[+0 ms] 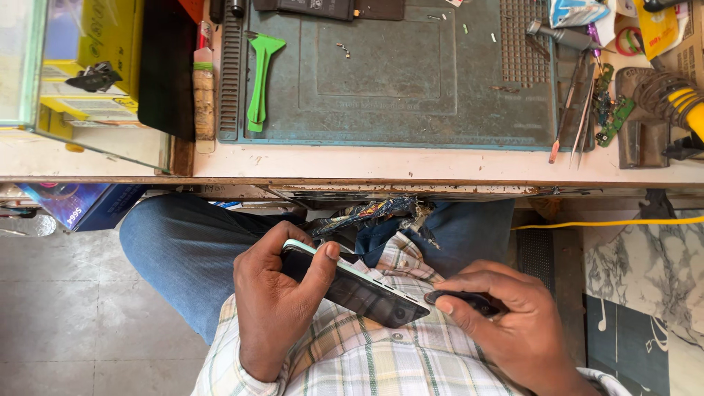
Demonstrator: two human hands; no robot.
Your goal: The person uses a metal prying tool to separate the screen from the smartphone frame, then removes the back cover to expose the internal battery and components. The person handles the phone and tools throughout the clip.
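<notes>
I hold a smartphone [367,293] with a pale green edge and a dark face over my lap, below the bench. My left hand [275,308] grips its upper end, thumb laid across the edge. My right hand [506,323] pinches a small dark tool [462,299] whose tip touches the phone's lower corner. My jeans [183,249] and checked shirt [367,359] lie beneath both hands.
The workbench [411,165] above carries a grey-blue repair mat [381,73], a green plastic pry tool [258,81], tweezers [583,110], a small circuit board [609,110] and a soldering iron stand [653,110]. A glass case [66,66] stands at left. A yellow cable [609,222] runs at right.
</notes>
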